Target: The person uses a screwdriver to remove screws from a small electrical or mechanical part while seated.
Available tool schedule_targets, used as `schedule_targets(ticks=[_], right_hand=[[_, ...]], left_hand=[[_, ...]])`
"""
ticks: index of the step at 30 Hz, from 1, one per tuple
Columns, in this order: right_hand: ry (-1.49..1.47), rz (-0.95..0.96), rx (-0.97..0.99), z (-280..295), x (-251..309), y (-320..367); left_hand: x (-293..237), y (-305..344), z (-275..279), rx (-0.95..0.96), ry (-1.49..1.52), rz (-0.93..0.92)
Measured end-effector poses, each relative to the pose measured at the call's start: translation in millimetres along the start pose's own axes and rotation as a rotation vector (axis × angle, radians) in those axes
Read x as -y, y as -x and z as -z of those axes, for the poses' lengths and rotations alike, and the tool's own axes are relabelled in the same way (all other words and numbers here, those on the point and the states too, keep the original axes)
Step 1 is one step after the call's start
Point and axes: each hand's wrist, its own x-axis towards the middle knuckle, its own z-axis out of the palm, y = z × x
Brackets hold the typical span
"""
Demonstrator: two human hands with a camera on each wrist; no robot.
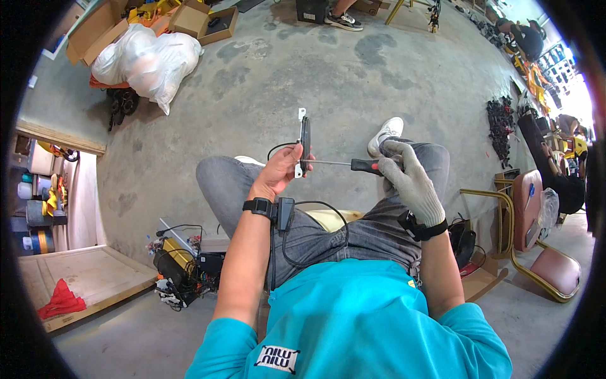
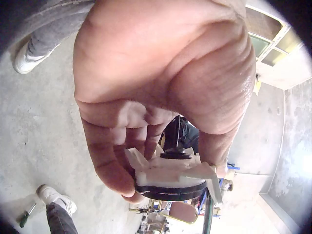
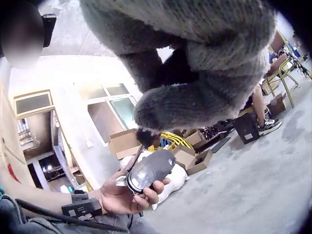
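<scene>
Concrete floor below hands; oval device in left.

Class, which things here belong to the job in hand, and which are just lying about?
In the job:
black-and-white part, held in the left hand
screwdriver, held in the gloved right hand

Apparently just lying about:
white plastic bag
red cloth
open cardboard box

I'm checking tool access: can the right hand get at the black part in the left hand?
Probably yes: the left hand holds the black part, and the right hand points a screwdriver at it, with nothing visibly between.
</scene>
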Motion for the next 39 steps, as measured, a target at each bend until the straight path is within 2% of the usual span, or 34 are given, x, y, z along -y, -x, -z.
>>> schedule_targets(ticks=[1,2,4,8,10,14,15,17,22,24,27,28,31,32,33,35,39], right_hand=[[-0.048,-0.076,0.033,1,1,-1],[-0.047,-0.075,0.034,-1,-1,-1],[0.025,0.049,-0.043,-6,-6,0],[0.085,0.16,-0.081,-6,-4,0],[0.022,-0.002,-0.026,-2,3,0],[-0.075,-0.038,-0.031,-4,4,-1],[-0.07,-0.029,-0.043,-5,1,-1],[-0.033,0.127,-0.01,-5,-8,-1],[-0.034,0.04,0.01,1,1,4],[-0.117,-0.084,0.035,2,5,2],[-0.063,-0.029,-0.004,-3,0,2],[-0.035,0.081,-0.006,-3,-5,2],[0.009,0.134,0.016,-2,-2,3],[-0.012,0.013,0.037,1,3,5],[-0.012,0.022,0.032,1,5,4],[-0.072,-0.087,0.01,1,5,3],[-0.064,0.003,0.005,-2,3,4]], left_hand=[[0,0,0,0.0,0.001,-0.001],[0,1,-1,-0.004,-0.001,-0.007],[0,1,-2,-0.007,-0.002,-0.013],[2,-1,1,-0.012,0.002,-0.008],[2,-3,2,0.008,0.009,-0.013],[9,-5,8,-0.003,-0.002,0.003],[10,-7,10,0.007,0.001,0.001],[9,-6,7,0.011,0.0,-0.004],[9,-4,6,0.002,-0.006,-0.009],[9,-4,6,-0.004,-0.011,-0.004],[10,-4,7,0.001,-0.007,-0.006],[9,-3,7,0.001,-0.008,-0.002],[10,-4,8,0.004,0.0,-0.013],[12,-4,9,-0.007,0.006,-0.006],[12,-5,9,-0.002,0.002,-0.013],[14,-6,11,0.015,-0.004,0.0],[14,-5,9,-0.026,0.02,0.01]])
